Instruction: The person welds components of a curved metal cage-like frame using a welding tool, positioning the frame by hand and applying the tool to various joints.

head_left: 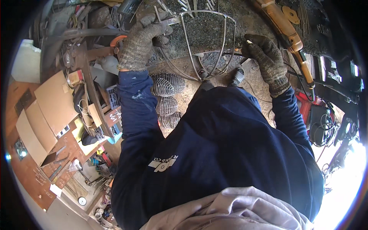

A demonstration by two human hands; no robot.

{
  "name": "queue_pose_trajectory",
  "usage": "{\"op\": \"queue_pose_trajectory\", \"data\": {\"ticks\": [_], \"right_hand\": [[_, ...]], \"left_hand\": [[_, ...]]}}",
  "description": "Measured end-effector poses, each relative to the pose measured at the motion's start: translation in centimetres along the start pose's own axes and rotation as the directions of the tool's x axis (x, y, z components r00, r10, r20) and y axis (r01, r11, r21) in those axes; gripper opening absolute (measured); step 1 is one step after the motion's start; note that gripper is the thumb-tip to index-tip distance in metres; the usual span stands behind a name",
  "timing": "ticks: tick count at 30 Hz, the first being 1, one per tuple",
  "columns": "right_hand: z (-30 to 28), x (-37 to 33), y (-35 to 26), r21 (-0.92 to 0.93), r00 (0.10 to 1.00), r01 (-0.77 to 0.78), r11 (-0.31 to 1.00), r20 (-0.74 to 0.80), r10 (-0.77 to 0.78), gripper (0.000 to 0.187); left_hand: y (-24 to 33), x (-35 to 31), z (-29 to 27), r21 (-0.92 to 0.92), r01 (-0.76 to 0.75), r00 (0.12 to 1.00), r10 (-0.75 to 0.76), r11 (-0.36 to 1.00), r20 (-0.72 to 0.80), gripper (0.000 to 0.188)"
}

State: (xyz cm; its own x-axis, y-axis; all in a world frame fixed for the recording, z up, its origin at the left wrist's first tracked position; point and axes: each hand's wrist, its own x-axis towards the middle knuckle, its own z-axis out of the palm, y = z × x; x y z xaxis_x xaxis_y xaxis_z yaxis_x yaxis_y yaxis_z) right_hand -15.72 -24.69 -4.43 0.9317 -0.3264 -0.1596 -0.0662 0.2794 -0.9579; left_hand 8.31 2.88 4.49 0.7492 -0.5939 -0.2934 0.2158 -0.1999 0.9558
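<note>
My left hand (140,42), in a worn grey-brown knit glove, is closed around one end of a welded metal rod frame (188,38). The frame has a curved top rim and several bent rods that come together at the bottom, in front of my body. My right hand (266,61), gloved alike, is held up to the right of the frame and apart from it. Between its thumb and fingers is a small white stick (249,41), which looks like a piece of chalk.
An orange-brown power tool (285,28) lies on the dark bench at right, beside a tan disc (291,15). Coiled wire forms (167,85) stand on the floor by my left arm. At left, an open cardboard box (53,103) rests on a brown table (32,168).
</note>
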Motion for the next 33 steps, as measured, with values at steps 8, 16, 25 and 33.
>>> {"op": "queue_pose_trajectory", "data": {"ticks": [8, 16, 25, 33], "right_hand": [[2.6, -0.5, -0.7, -0.046, 0.999, -0.039, 0.998, -0.018, 0.039, 0.030], [3.7, -0.4, 0.0, -0.048, 0.999, 0.012, 0.999, -0.045, -0.014, 0.031], [4.3, -0.7, -0.5, -0.027, 0.998, -0.025, 0.999, -0.052, 0.024, 0.032], [3.4, -0.7, -0.8, -0.106, 0.999, -0.028, 0.994, -0.023, 0.026, 0.028]], "left_hand": [[0.6, 0.1, 0.9, 0.007, -0.030, 0.999, 0.030, 1.000, 0.018, 0.049], [0.5, -0.1, 1.1, 0.082, -0.033, 0.999, 0.032, 0.996, 0.021, 0.057], [1.3, -0.6, 2.5, 0.243, -0.204, 0.979, 0.199, 0.948, 0.046, 0.058], [-0.1, 0.4, 2.4, 0.145, -0.296, 0.955, 0.297, 0.944, 0.016, 0.030]]}}
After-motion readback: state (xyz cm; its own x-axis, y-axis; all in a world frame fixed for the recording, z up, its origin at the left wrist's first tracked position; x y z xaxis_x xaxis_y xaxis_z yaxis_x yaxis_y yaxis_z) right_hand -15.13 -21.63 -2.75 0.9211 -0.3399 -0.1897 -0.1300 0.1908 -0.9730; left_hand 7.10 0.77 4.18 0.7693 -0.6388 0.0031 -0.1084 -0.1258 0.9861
